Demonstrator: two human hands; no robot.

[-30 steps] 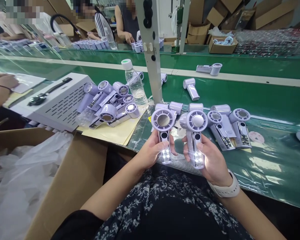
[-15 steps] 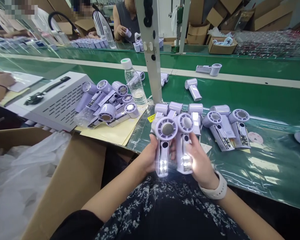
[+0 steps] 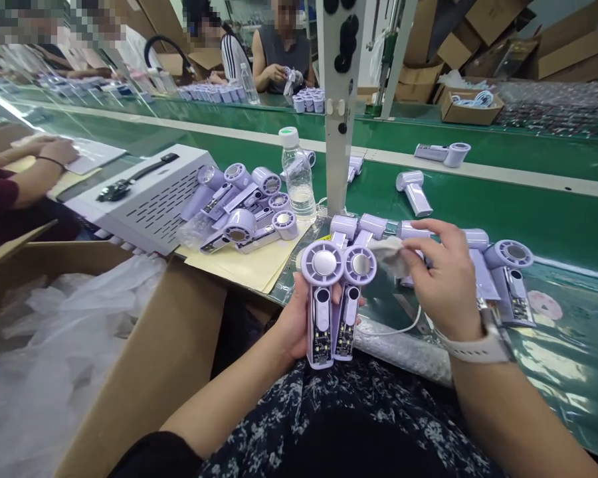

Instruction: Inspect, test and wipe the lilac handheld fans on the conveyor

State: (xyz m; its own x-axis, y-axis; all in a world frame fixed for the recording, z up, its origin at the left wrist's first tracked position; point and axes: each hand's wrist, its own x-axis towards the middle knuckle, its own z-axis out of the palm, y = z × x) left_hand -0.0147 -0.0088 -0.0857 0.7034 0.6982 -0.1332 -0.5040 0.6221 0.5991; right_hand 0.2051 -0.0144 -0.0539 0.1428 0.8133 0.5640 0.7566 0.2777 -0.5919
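My left hand (image 3: pixel 296 315) is closed round two lilac handheld fans side by side, a left fan (image 3: pixel 323 318) and a right fan (image 3: pixel 351 305). Both have round heads with a silver disc, and circuit boards show in their handles. My right hand (image 3: pixel 441 279) is raised to the right of them, pinching a crumpled whitish cloth (image 3: pixel 391 255) that reaches close to the right fan's head. Behind the hands lie more lilac fans (image 3: pixel 371 226), some partly covered by my right hand. Beside my right wrist rests another fan with its board exposed (image 3: pixel 518 292).
A pile of fans (image 3: pixel 239 226) lies on yellow paper at the left, by a water bottle (image 3: pixel 299 179) and a metal post (image 3: pixel 337 133). A vented white case (image 3: pixel 164 192) and a carton of plastic bags (image 3: pixel 174 332) stand further left. Co-workers sit across the green bench.
My right hand has let go of the right fan, moved up and right, and now holds the cloth. Both fans are in my left hand. Their bright handle lights are off.
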